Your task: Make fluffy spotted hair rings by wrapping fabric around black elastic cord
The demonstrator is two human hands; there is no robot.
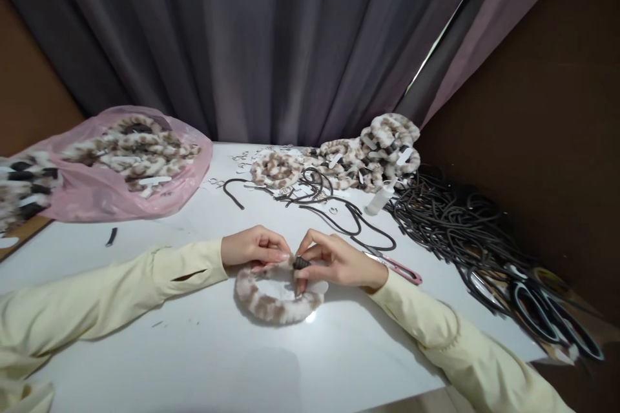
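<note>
no readable text, no legible labels, numbers or signs

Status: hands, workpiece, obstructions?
Left hand pinching fluffy brown-and-white ring. Right hand pinching dark ribbed piece at ring's end. Pink-handled metal scissors near right hand, not blocking.

Muted light whitens the table (194, 355), with a small glare spot (310, 317) just below the right hand (334, 262) and a faint, broad shadow (266, 374) nearer the viewer than the left hand (256, 248). Beyond both, the curtain (242, 45) is dim, save for a bright slit (438, 42) up to the right. Fine detail is soft; shapes stretch toward the outer edges.
</note>
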